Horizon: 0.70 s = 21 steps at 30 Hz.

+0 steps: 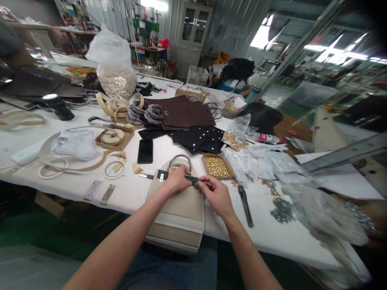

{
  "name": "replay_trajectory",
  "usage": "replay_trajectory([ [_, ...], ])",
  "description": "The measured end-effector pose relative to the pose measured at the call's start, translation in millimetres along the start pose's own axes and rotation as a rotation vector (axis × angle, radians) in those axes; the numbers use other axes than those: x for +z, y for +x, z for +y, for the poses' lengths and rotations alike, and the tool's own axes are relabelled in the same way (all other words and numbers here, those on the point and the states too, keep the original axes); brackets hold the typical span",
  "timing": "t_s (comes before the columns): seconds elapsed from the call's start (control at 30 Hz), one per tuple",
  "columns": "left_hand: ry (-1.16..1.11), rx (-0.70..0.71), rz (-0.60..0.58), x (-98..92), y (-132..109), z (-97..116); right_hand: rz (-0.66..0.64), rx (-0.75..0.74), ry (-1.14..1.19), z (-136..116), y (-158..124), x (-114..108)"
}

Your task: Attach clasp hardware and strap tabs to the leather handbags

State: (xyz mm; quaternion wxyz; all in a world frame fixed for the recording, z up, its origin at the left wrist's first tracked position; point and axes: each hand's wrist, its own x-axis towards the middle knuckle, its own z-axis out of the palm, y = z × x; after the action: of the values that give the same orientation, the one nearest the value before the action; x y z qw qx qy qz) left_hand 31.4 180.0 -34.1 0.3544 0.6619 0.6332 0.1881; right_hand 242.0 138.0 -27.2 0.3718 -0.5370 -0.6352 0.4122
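A beige handbag (181,213) lies at the table's front edge, its base toward me and its wrapped handle (180,156) standing up at the far end. Across its upper part runs a black strip (155,176) with a small pale metal piece (162,176) near its left end. My left hand (178,179) is closed over the middle of this strip, pressing it to the bag. At the strip's right end, my right hand (216,195) pinches it between thumb and fingers. Left of the bag lies a slim tool with a metal tip (146,176).
A tray of gold studs (216,166) stands beyond my right hand, and a dark tool (245,206) lies beside it. Farther back are a phone (145,151), black studded pieces (198,139), stacked brown bag panels (184,112), tape rolls (114,169) and plastic bags (275,163).
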Motion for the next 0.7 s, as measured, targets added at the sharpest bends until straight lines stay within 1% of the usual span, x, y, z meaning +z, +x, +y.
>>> replay_trajectory([
  [0.17,0.012,0.023,0.015,-0.7,-1.0,0.4,-0.057,-0.007,-0.123,-10.0,6.1,-3.6],
  [0.23,0.019,0.027,0.017,-0.2,-0.7,0.0,-0.064,0.003,-0.136,-11.5,8.6,-3.8],
  [0.4,0.037,0.017,0.013,1.4,0.4,-0.6,-0.038,0.002,-0.117,-7.6,11.9,-1.9],
  [0.53,0.038,0.025,0.022,1.5,-0.2,-1.0,-0.053,0.012,-0.164,-5.4,11.7,0.6],
  [0.6,0.037,0.027,0.022,1.6,-0.4,-1.5,-0.038,-0.014,-0.21,-5.5,11.1,2.3],
  [0.7,0.04,0.032,0.017,1.9,-0.2,-2.1,-0.018,-0.099,-0.283,-5.9,10.0,5.4],
])
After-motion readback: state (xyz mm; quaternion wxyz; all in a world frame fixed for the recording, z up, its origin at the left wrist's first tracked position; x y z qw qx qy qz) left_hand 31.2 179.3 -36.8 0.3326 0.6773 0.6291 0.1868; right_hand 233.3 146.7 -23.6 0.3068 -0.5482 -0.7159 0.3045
